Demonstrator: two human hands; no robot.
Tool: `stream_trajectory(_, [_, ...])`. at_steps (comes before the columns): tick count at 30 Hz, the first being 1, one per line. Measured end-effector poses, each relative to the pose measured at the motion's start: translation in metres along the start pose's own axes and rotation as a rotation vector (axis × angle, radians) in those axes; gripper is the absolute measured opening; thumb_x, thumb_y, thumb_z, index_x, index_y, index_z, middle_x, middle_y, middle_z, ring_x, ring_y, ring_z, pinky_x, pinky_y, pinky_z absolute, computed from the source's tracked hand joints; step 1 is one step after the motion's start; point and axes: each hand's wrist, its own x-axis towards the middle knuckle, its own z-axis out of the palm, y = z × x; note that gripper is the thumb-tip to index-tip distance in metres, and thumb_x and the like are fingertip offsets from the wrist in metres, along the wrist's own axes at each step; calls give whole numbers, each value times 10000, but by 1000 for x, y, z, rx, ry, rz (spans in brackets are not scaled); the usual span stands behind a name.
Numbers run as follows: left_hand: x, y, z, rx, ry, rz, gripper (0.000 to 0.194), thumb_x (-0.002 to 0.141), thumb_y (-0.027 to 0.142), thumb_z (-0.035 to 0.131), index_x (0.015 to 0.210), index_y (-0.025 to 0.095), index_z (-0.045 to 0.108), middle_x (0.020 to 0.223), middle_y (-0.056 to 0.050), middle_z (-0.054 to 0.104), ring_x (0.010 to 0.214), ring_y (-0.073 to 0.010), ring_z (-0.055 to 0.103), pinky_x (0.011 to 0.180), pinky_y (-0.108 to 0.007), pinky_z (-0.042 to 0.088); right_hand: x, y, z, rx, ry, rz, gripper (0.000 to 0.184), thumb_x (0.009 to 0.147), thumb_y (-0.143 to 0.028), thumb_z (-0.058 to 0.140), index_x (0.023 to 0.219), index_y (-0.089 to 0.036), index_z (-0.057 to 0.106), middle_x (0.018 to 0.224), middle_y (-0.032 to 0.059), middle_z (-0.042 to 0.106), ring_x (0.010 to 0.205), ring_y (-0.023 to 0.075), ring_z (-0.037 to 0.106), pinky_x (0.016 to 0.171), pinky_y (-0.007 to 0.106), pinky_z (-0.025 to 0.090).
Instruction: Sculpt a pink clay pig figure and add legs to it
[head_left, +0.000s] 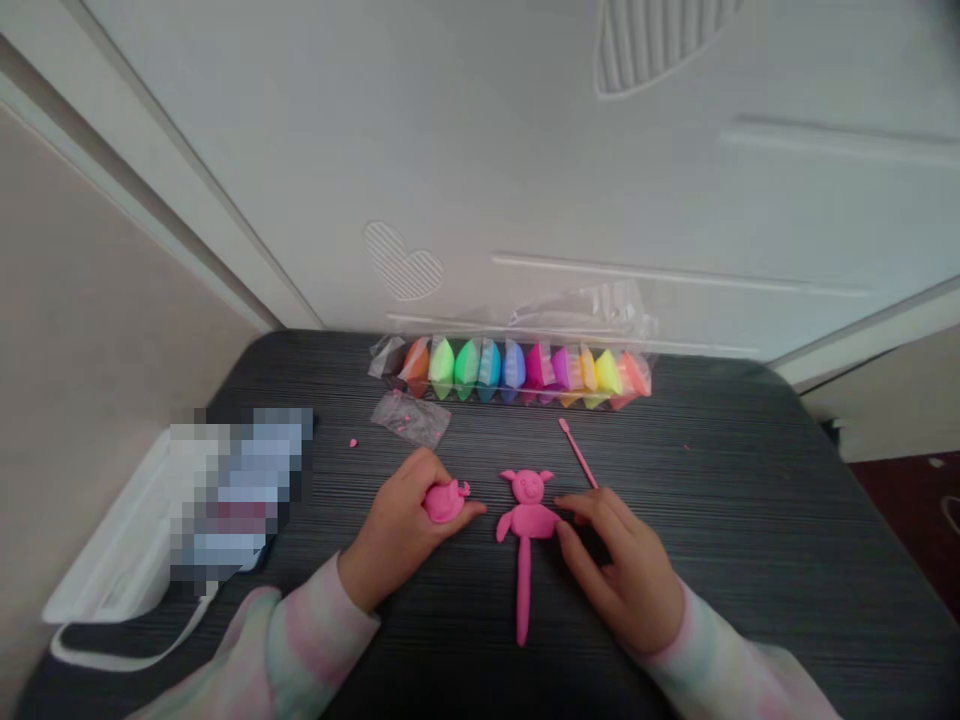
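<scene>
A pink modelling-clay pig figure (532, 520) lies flat on the dark table, with two ears, a snout, two arms and one long leg piece below the body. My right hand (626, 570) rests at its right side, thumb and forefinger closed about the tip of that arm. To the left of the figure, my left hand (401, 520) is wrapped round a lump of pink clay (445, 502), part of which is hidden in the palm. A thin pink modelling tool (577, 452) lies beyond my right hand, its lower end by the fingers.
Packets of coloured clay (514, 370) stand in a clear tray along the back edge, against a white panel. A crumpled plastic wrapper (412, 418) and a pink clay crumb (353, 442) lie nearer. On the left are a blurred-out phone (247, 490) and a white case (112, 550) with a strap.
</scene>
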Motion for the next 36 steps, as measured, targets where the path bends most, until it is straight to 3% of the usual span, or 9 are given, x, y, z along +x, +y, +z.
stream_trajectory(3, [0, 2, 0, -64, -21, -29, 264, 665, 245, 676, 592, 173, 432, 604, 44, 470, 564, -81, 448, 521, -194, 374, 1, 1, 1, 23, 33, -19, 181, 806, -118, 443, 956, -201, 502, 807, 48, 604, 723, 153, 599, 642, 285, 506])
stream_trajectory(6, [-1, 7, -2, -215, -74, -176, 247, 647, 261, 679, 587, 167, 458, 622, 36, 483, 596, -93, 451, 570, -216, 361, 0, 2, 1, 7, 106, -65, 172, 805, -123, 450, 948, -193, 513, 792, 49, 605, 704, 150, 596, 619, 277, 503])
stream_trajectory(10, [-2, 12, -4, -681, -170, -421, 231, 587, 296, 706, 627, 151, 531, 627, 38, 486, 617, -95, 427, 599, -220, 327, 0, 1, 2, -6, 219, -160, 154, 805, -159, 481, 948, -183, 534, 783, 51, 618, 692, 150, 596, 603, 264, 497])
stream_trajectory(17, [-18, 22, 13, -983, -204, -370, 459, 693, 596, 508, 734, 139, 514, 527, 55, 410, 473, -65, 341, 471, -220, 256, 8, -30, 19, 128, 205, -238, 341, 775, -281, 574, 1102, -193, 528, 971, 77, 646, 916, 198, 582, 816, 358, 463])
stream_trajectory(21, [-28, 27, 21, -1098, -228, -380, 538, 693, 681, 419, 561, 160, 394, 489, 55, 375, 440, -50, 327, 434, -209, 255, 15, -47, 27, 159, 205, -263, 177, 795, -200, 538, 954, -174, 613, 841, 50, 654, 817, 154, 596, 741, 286, 472])
stream_trajectory(24, [-30, 26, 20, -1157, -240, -451, 501, 793, 598, 355, 593, 144, 429, 485, 63, 378, 395, -32, 311, 400, -187, 263, 18, -53, 29, 161, 184, -259, 125, 763, -164, 574, 868, -168, 641, 771, 36, 637, 754, 142, 589, 699, 268, 463])
stream_trajectory(27, [-31, 22, 21, -1188, -242, -514, 327, 843, 426, 432, 809, 116, 531, 622, 36, 495, 467, -38, 422, 446, -182, 381, 17, -54, 33, 149, 181, -249, 168, 708, -177, 639, 877, -179, 639, 794, 31, 622, 757, 146, 575, 703, 276, 451])
stream_trajectory(30, [-31, 20, 21, -1195, -234, -531, 295, 842, 386, 454, 923, 116, 538, 769, -7, 561, 593, -68, 519, 530, -217, 458, 16, -55, 38, 115, 223, -252, 102, 725, -198, 625, 824, -180, 638, 752, 28, 617, 729, 152, 568, 685, 286, 442])
stream_trajectory(36, [-26, 14, 25, -1201, -266, -523, 294, 840, 378, 460, 950, 117, 538, 811, -20, 573, 635, -81, 541, 561, -235, 478, 16, -47, 48, 85, 345, -292, 81, 771, -246, 578, 744, -178, 613, 723, 42, 625, 723, 160, 564, 669, 297, 443])
